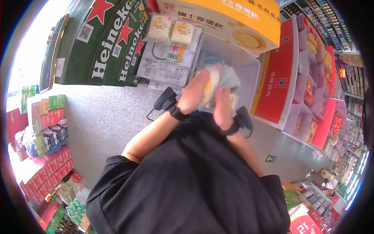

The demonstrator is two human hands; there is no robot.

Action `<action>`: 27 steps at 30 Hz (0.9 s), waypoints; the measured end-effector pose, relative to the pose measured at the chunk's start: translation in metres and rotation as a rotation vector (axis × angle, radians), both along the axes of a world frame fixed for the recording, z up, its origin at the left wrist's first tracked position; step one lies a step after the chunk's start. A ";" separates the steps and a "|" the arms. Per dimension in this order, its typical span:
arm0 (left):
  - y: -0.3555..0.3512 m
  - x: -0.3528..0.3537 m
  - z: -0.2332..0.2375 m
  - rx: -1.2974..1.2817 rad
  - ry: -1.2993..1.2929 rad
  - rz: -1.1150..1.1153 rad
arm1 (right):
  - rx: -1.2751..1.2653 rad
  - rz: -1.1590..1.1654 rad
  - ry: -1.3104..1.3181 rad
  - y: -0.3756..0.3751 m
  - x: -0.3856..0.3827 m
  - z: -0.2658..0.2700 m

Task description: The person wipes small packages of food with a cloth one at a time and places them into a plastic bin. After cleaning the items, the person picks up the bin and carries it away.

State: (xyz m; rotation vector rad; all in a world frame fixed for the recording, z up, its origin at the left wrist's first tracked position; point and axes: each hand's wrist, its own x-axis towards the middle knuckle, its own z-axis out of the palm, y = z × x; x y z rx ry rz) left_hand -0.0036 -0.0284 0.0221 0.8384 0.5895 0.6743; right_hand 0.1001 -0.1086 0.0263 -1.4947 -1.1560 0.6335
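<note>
Both my hands are raised over a clear plastic bin (249, 74) and grip the same thing, a bundle of wrapped cake packets (224, 80) in clear and pale blue film with yellow inside. My left hand (193, 97) holds its left side, fingers curled around it. My right hand (223, 107) holds the lower right side. Each wrist carries a black strapped device with a cable. Whatever sits in the bin below the bundle is mostly hidden by my hands.
Green Heineken cartons (105, 43) stand at the upper left, with white packets (171, 29) stacked on shrink-wrapped cans. A yellow Swiss roll cake box (241, 23) lies above the bin. A red snack display rack (311, 85) is at right. Shelves of small boxes (46, 128) line the left.
</note>
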 end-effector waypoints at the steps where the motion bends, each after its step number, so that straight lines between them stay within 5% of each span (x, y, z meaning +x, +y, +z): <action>1: -0.003 0.002 0.000 0.008 -0.020 0.009 | -0.020 -0.003 0.237 0.006 0.003 0.000; 3: -0.004 0.006 0.001 0.029 -0.058 0.020 | -0.052 -0.015 0.713 0.019 0.008 -0.002; 9: 0.016 0.013 -0.008 0.331 0.088 0.270 | -0.168 -0.011 0.384 0.004 -0.004 -0.009; 14: 0.037 -0.005 -0.006 -0.007 0.029 0.154 | -0.339 0.181 0.400 -0.031 0.001 -0.007; 18: 0.031 -0.002 -0.002 -0.219 -0.098 0.068 | -0.079 0.051 0.620 -0.020 0.005 0.010; 21: 0.018 0.004 0.011 -0.035 -0.046 -0.028 | -0.141 -0.005 0.403 -0.007 0.011 0.003; 27: 0.014 0.014 0.014 0.363 0.206 0.187 | -0.060 0.037 0.982 0.013 0.006 0.019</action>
